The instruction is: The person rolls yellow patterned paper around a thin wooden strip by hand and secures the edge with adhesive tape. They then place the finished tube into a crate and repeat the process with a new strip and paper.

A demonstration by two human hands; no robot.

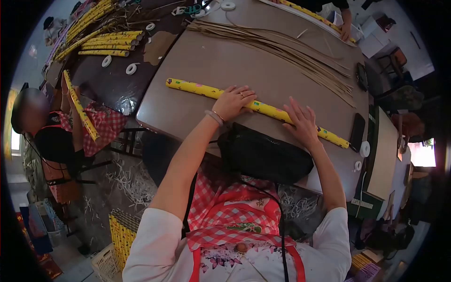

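A yellow roll is pressed flat on the table by the open left hand and open right hand; its print cannot be read.

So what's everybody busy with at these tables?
The person wearing the camera has both hands pressed flat on a long yellow paper-wrapped roll lying across the grey table: left hand near its middle, right hand further along. A black bag sits just in front of them. Thin brown strips fan over the far side of the table. A seated co-worker holds up a similar yellow roll, and finished rolls are piled on the dark table beyond.
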